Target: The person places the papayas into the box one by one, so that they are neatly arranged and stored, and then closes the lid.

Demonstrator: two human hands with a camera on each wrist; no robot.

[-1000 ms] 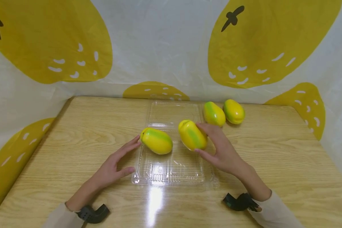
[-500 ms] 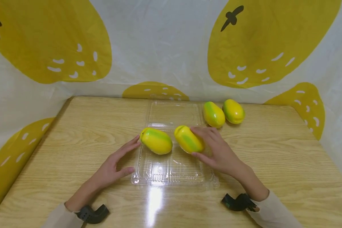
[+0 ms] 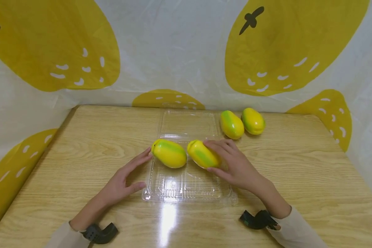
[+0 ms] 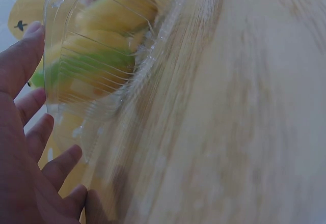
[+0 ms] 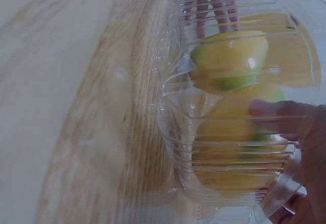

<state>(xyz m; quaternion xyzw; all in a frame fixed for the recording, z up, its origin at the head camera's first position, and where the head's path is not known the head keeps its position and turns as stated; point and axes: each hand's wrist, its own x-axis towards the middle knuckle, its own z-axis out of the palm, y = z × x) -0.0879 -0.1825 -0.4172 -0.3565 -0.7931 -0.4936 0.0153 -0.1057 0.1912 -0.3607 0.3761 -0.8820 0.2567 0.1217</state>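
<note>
You've lowered one of four oval yellow-green fruits (image 3: 203, 155) into one clear plastic box (image 3: 201, 198), right hand (image 3: 237, 167) gripping, left hand (image 3: 122, 181) spread, empty.

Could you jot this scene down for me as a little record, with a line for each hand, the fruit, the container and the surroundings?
Left hand: fingers spread beside the container's left edge
Right hand: grips the right-hand fruit
Container: clear plastic, lid laid open behind
Fruit at container: left-hand fruit and the gripped one, both yellow with green
Other fruit: two loose fruits, right of the lid
Surroundings: wooden table, fruit-patterned cloth behind
</note>
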